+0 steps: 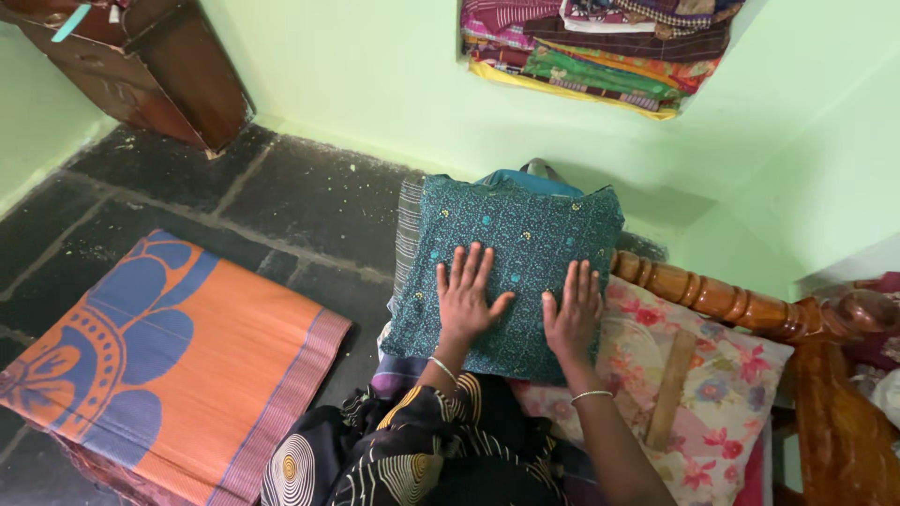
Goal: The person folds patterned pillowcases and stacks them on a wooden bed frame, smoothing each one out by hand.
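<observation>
Both hands were laid flat and open, grasping nothing: the left hand and the right hand were pressed side by side on a folded teal embroidered cloth. The cloth was rested on a flowered pillow beside a wooden bed rail.

an orange and blue woven mat lies on the dark stone floor at lower left, a brown wooden cabinet stands upper left, folded colourful cloths sit stacked upper right, and a floral pillow rests lower right by the carved wooden bed rail.
</observation>
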